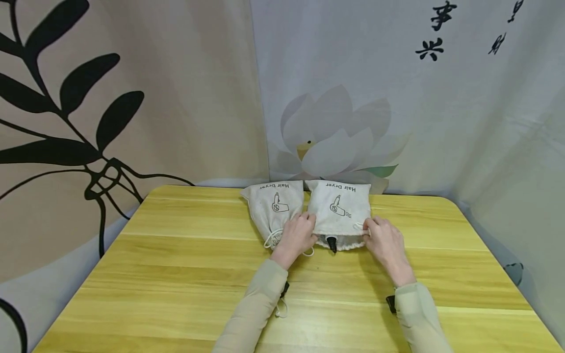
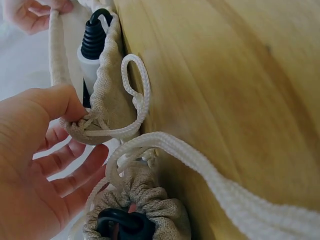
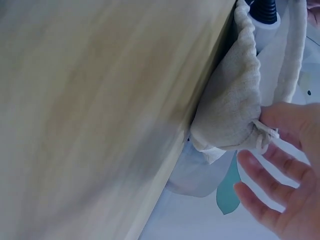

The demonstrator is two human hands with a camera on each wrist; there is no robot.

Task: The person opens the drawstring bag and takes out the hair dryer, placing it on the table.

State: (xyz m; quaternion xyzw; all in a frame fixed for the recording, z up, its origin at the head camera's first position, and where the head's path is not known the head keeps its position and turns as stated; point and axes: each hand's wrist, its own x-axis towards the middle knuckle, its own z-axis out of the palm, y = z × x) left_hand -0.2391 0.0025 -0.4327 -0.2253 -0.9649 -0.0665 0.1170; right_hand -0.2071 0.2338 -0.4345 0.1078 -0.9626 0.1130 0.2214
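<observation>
A light cloth drawstring bag [image 1: 324, 215], printed "Hair Dryer", lies near the table's far edge with its mouth toward me. Inside the open mouth shows a white hair dryer handle [image 2: 90, 70] with a black ribbed cord sleeve [image 1: 331, 244]; the rest is hidden in the cloth. My left hand [image 1: 297, 234] pinches the mouth's left corner between thumb and fingers, beside a loop of white drawstring [image 2: 145, 95]. At the opposite corner, my right hand [image 1: 386, 240] pinches the hem near a small cord knot [image 3: 262, 137].
Just left is a second matching bag [image 1: 262, 208], its neck gathered tight around a black cord end [image 2: 127, 225]. White drawstrings [image 2: 200, 170] trail from it over the wooden table [image 1: 176, 279]. Printed curtains [image 1: 198, 98] hang behind the far edge.
</observation>
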